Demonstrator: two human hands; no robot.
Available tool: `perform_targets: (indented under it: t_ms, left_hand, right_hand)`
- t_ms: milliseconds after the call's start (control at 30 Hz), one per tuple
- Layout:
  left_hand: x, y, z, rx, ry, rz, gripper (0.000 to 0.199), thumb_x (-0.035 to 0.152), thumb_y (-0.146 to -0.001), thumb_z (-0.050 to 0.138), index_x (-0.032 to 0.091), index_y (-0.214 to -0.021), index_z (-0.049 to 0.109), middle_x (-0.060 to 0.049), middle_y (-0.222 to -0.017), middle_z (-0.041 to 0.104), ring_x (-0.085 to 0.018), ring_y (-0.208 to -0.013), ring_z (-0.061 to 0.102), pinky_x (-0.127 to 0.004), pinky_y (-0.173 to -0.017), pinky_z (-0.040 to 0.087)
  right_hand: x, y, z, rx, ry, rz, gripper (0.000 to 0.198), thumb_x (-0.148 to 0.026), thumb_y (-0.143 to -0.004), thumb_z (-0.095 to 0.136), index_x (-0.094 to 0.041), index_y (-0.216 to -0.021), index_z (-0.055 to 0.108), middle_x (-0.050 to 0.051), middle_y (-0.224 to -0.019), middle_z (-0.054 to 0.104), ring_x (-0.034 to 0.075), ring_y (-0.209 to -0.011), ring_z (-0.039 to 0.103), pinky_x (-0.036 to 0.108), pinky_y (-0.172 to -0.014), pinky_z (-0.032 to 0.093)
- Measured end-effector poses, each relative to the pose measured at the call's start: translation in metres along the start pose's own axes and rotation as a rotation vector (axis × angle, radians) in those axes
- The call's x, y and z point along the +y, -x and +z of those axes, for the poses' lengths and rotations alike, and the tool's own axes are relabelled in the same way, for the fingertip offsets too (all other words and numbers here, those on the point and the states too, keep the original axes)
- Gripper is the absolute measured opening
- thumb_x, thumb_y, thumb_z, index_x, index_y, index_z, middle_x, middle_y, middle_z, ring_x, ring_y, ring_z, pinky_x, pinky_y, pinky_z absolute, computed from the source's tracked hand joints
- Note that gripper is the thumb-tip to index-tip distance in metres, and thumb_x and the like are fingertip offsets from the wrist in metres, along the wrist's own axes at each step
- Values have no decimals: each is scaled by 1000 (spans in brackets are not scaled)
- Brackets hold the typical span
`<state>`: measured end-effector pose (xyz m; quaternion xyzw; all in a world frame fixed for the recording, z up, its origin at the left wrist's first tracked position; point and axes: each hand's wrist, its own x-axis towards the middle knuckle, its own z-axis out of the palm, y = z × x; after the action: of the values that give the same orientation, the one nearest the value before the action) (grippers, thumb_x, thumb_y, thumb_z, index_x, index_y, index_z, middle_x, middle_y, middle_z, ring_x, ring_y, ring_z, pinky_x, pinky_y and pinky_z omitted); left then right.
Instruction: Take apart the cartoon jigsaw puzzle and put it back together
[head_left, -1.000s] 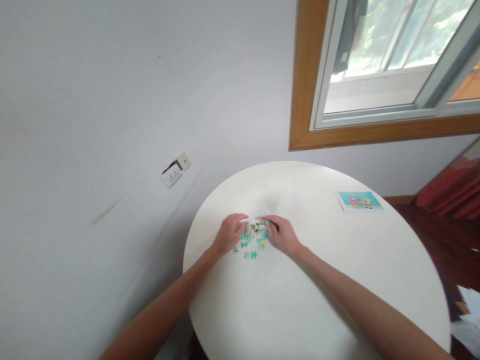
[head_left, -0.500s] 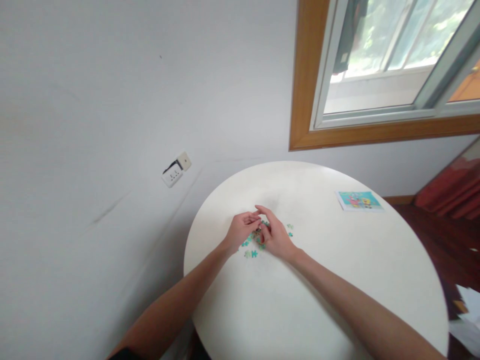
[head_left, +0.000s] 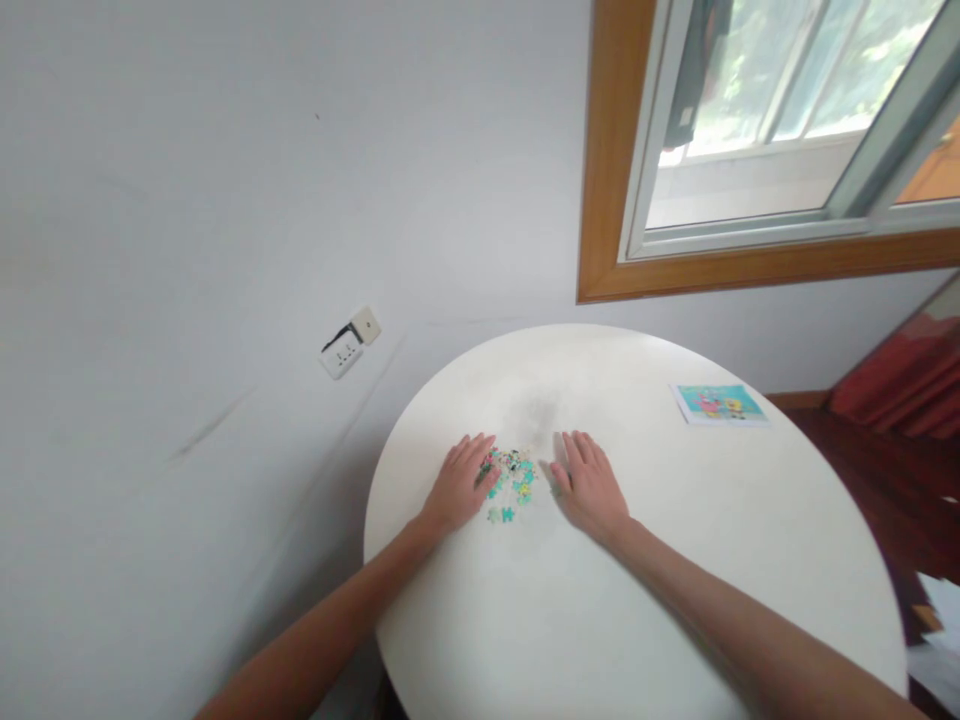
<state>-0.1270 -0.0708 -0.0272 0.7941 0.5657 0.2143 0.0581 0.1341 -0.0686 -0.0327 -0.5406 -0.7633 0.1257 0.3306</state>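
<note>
A small heap of jigsaw puzzle pieces (head_left: 513, 470), mostly teal with bits of yellow, pink and black, lies on the round white table (head_left: 675, 560). My left hand (head_left: 457, 485) rests palm down at the heap's left side, fingers stretched out, covering some of its edge. To the right of the heap, my right hand (head_left: 591, 482) lies flat with its fingers out and the thumb apart, a short gap from the pieces. Nearer to me, a teal piece (head_left: 508, 514) sits beside a paler one (head_left: 493, 515).
A teal cartoon picture (head_left: 721, 403) lies at the table's far right. Behind the table stands a white wall with a power socket (head_left: 342, 353). A wood-framed window (head_left: 600, 270) is at upper right, and a red curtain (head_left: 900, 375) hangs below it.
My hands were close together over the pieces and have moved apart, left and right, and flattened onto the table. The heap between them now shows. Loose pieces at its right have been gathered in.
</note>
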Motion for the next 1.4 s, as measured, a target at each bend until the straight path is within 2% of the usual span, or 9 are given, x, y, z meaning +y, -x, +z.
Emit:
perform_targets:
  t_ms: [167, 400, 533, 667, 800, 933, 1100, 1233, 1400]
  left_hand:
    - [23, -15, 4, -16, 76, 96, 47, 38, -100, 41, 19, -143, 47, -10, -150, 46, -24, -143, 36, -48, -121, 29]
    - [11, -21, 3, 88, 224, -40, 46, 34, -102, 29, 14, -133, 56, -13, -136, 59, -21, -128, 53, -44, -116, 39]
    - [9, -20, 1, 106, 226, -61, 45, 40, -100, 35, 16, -131, 59, -11, -134, 61, -22, -128, 54, -42, -115, 39]
    - [3, -21, -1, 129, 238, -104, 50, 45, -98, 34, 16, -131, 59, -10, -135, 60, -24, -129, 53, -44, -116, 38]
    - [-8, -27, -5, 221, 278, -188, 57, 50, -96, 31, 13, -127, 62, -12, -132, 62, -26, -127, 55, -47, -114, 39]
    - [-15, -31, -8, 298, 331, -251, 59, 52, -96, 29, 12, -124, 63, -12, -130, 64, -26, -126, 56, -46, -113, 40]
    - [-22, -30, -12, 358, 378, -290, 58, 51, -96, 30, 12, -121, 64, -12, -127, 65, -25, -124, 57, -45, -112, 42]
    - [-30, -26, -14, 423, 398, -319, 54, 48, -97, 31, 12, -118, 65, -12, -124, 67, -25, -121, 59, -44, -111, 42]
    - [-40, -17, -21, 493, 393, -387, 49, 45, -97, 31, 13, -112, 66, -13, -118, 69, -25, -116, 62, -45, -107, 45]
  right_hand:
    - [-51, -11, 39, -88, -56, -14, 51, -29, -99, 36, -6, -144, 44, 23, -152, 41, 32, -145, 31, 52, -117, 24]
    - [-83, -31, 61, -122, -278, -115, 49, -20, -98, 31, -5, -140, 50, 19, -144, 52, 25, -137, 44, 44, -117, 31]
    - [-17, -56, 29, 34, -187, -24, 44, -26, -97, 41, -13, -135, 56, 14, -143, 54, 23, -135, 46, 42, -115, 35]
    - [104, -78, -68, 168, 178, 250, 44, -18, -94, 40, -7, -135, 55, 19, -141, 54, 26, -132, 47, 44, -113, 34]
    - [196, -62, -155, 169, 318, 342, 47, -29, -95, 50, -2, -132, 58, 29, -143, 46, 36, -135, 40, 49, -112, 29]
    - [221, -43, -163, 46, 364, 285, 48, -43, -94, 54, -13, -131, 63, 23, -144, 48, 33, -133, 44, 41, -110, 32]
    - [161, -59, -93, -13, 430, 294, 54, -51, -97, 41, -20, -138, 56, 18, -150, 42, 35, -140, 34, 47, -113, 25]
    - [53, -84, -9, -10, 362, 310, 56, -50, -99, 33, -17, -140, 52, 22, -155, 34, 37, -144, 28, 50, -113, 19]
    - [-74, -107, 75, -185, 173, 284, 62, -51, -100, 30, -11, -145, 44, 27, -157, 26, 39, -147, 20, 53, -114, 15]
